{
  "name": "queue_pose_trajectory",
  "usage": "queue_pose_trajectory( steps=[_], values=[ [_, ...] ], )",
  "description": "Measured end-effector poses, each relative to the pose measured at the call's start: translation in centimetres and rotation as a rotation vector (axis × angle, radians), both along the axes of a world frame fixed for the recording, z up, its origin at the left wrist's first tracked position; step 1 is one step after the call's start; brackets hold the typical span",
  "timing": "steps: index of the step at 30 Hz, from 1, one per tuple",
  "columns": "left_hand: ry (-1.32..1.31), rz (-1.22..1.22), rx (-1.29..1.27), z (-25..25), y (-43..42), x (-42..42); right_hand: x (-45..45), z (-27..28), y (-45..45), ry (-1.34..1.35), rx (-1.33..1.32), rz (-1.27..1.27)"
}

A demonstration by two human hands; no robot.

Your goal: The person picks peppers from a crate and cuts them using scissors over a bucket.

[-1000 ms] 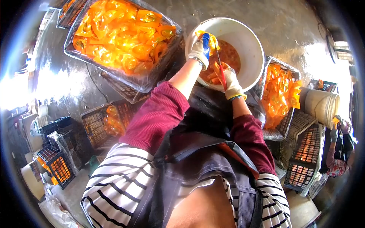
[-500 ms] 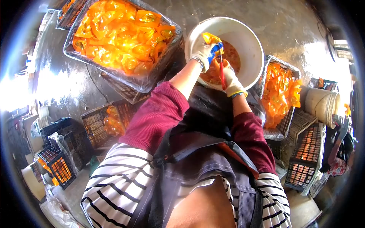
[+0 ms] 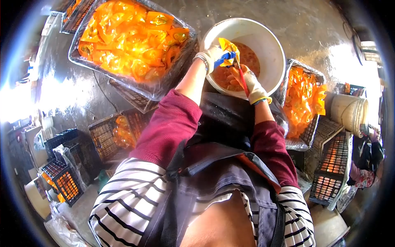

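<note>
Over a white bucket (image 3: 273, 51) with orange-red pulpy liquid (image 3: 247, 55) inside, my left hand (image 3: 214, 57), in a white glove with blue on the fingers, is closed on a yellow-orange packet (image 3: 227, 47). My right hand (image 3: 252, 85), in a white glove with a yellow cuff, grips a red-handled tool (image 3: 242, 80). The tool's thin tip reaches up beside the packet. Orange pieces show near the right fingertips; whether they are held is unclear.
A plastic-lined crate (image 3: 181, 76) full of shiny orange packets stands at upper left, another lined crate (image 3: 308, 138) right of the bucket. More black crates (image 3: 329, 173) sit at right. Another person's sleeve (image 3: 362, 177) shows at the far right.
My left hand has shifted left and turned, with the yellow-orange packet now more upright. My right hand has moved slightly right and down, and its tool has tilted. The person at far right has moved.
</note>
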State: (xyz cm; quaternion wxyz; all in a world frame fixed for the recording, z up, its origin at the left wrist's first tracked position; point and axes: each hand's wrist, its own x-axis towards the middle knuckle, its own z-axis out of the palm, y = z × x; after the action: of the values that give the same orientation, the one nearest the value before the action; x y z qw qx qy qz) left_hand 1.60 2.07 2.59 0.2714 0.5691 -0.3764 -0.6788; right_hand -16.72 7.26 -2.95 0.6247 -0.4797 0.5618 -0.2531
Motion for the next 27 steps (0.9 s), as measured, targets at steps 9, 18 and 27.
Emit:
queue_pose_trajectory(
  steps=[9,18,27],
  values=[
    [0.349,0.146,0.009,-2.2,-0.9,1.0,0.6,7.9,0.5,-0.162,0.240,-0.002],
    [0.302,0.292,0.035,0.7,-0.1,-0.7,0.2,5.8,0.6,-0.416,0.339,0.003],
    [0.252,0.244,0.023,3.1,0.5,-3.4,1.4,8.5,1.7,-0.607,0.299,-0.164]
  ],
)
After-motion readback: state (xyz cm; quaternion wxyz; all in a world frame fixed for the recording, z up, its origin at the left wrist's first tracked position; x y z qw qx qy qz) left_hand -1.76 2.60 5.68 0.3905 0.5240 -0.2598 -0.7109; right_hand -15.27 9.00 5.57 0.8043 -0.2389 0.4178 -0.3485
